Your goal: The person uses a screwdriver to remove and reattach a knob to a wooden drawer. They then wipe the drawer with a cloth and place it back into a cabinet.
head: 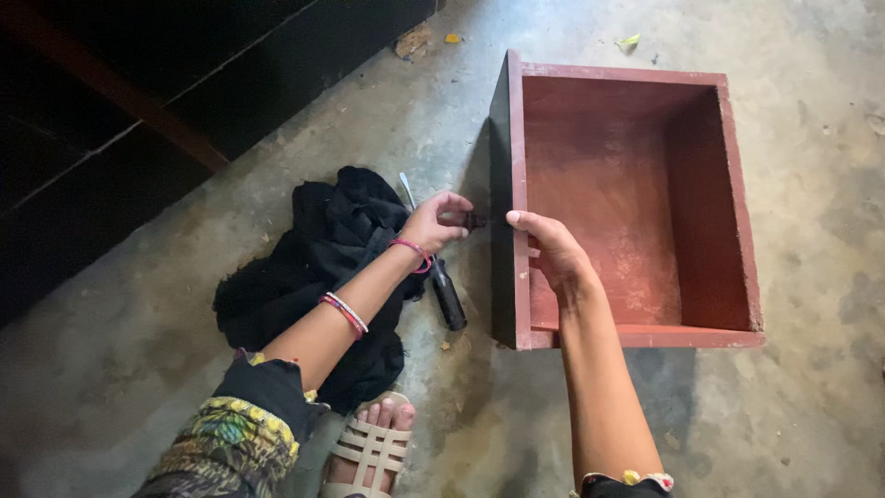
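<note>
Beige sandal [371, 450] at 6 o'clock on concrete floor [756, 433]. Black cloth [313, 267] at 9 o'clock, screwdriver [448, 293] beside it. Left hand [435, 221] pinching small dark knob [474, 220] against outer wall of red wooden drawer [636, 198]. Right hand [551, 249] gripping that wall's rim, fingers inside. Dark cabinet [138, 101] at 11 o'clock.

No packages, labels, signs or screens show anywhere in this view of the floor.
</note>
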